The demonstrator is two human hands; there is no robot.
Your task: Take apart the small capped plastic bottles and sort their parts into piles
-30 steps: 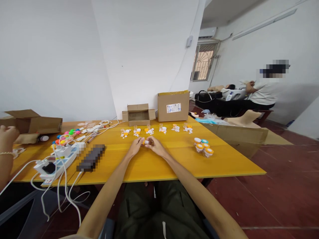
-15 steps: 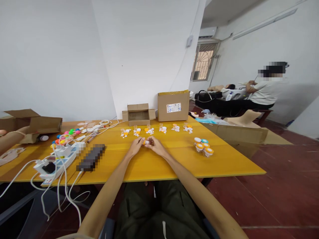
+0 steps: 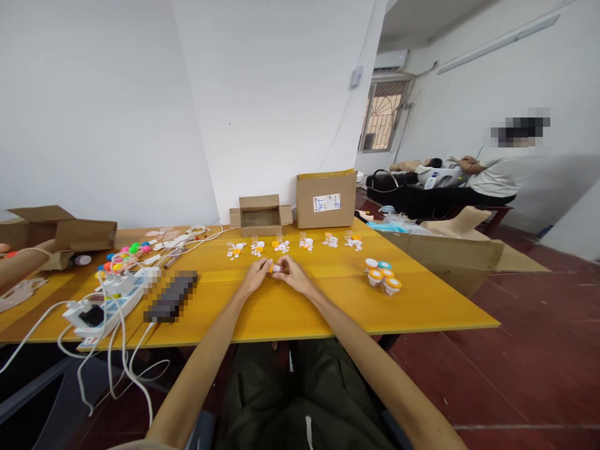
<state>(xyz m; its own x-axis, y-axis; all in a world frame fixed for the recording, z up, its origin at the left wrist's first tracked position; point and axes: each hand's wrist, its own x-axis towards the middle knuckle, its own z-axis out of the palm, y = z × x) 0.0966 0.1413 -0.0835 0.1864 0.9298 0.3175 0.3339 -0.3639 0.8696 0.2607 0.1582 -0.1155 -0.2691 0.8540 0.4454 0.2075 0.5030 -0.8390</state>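
Over the middle of the yellow table (image 3: pixel 319 312), my left hand (image 3: pixel 255 276) and my right hand (image 3: pixel 293 274) meet around a small orange-and-white piece (image 3: pixel 276 268). Fingers of both hands are closed on it, my left hand at its orange side and my right at its white side. Its exact kind is too small to make out. Beyond my hands runs a row of small piles of white and orange parts (image 3: pixel 306 244), with little clear cups (image 3: pixel 279 237) among them. To the right stand several clear containers with orange, white and teal lids (image 3: pixel 392 284), grouped together.
Behind the piles are an open carton (image 3: pixel 260 217) and a taped carton (image 3: pixel 323 215). A power strip (image 3: pixel 122 303) with cables and a dark phone (image 3: pixel 172 299) lie left, near colourful balls (image 3: pixel 134 249). Another person's arm (image 3: pixel 25 265) reaches in there; a person (image 3: pixel 497 175) sits far right.
My hands and the orange-and-white piece stay almost in place. At far right the seated person has shifted, with hands moved slightly. The other person's arm at left has moved a little.
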